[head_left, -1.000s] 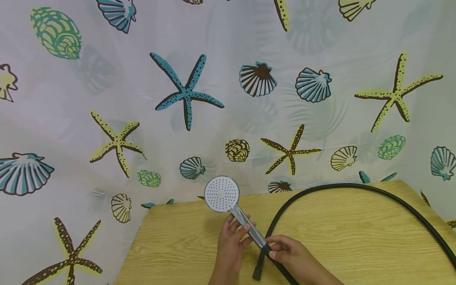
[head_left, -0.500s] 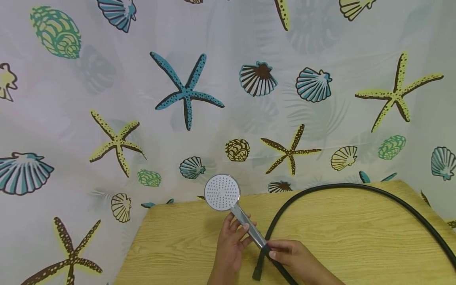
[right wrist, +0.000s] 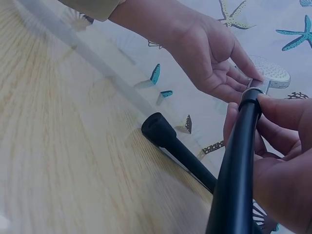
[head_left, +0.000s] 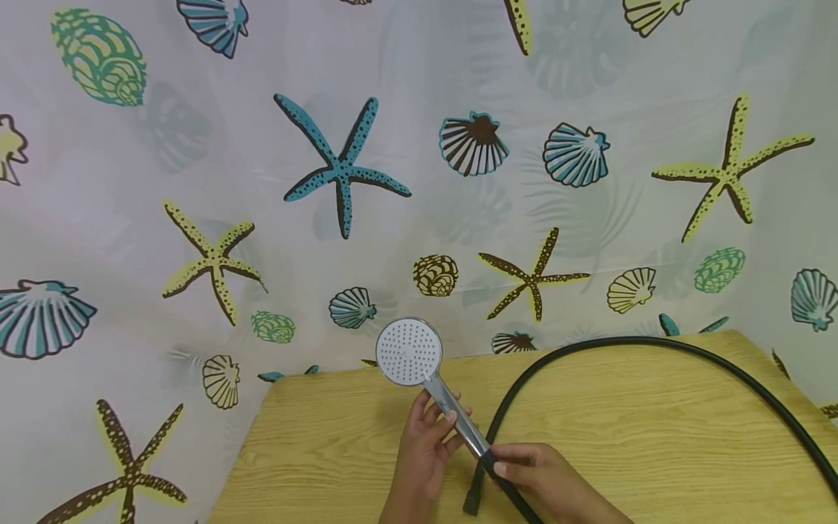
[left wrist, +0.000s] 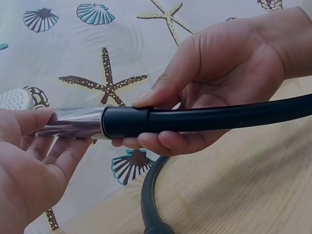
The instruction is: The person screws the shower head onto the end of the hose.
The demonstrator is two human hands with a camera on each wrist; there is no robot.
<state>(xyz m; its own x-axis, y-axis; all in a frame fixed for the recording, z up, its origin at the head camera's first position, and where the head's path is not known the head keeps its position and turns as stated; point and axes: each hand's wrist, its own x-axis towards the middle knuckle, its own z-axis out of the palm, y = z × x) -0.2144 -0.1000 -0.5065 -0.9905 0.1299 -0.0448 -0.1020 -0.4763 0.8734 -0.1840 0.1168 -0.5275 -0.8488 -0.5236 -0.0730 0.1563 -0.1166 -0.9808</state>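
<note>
The left hand has its fingers round the chrome handheld showerhead; at the showerhead's lower end, the right hand pinches the black hose by its collar. Lining up both pieces should help them seat.

Your left hand holds the shower head slanted by its chrome handle, round white nozzle face at upper left. Your right hand grips the black hose, collar meeting the handle's lower end. Black hose also arcs across the wooden table.
</note>
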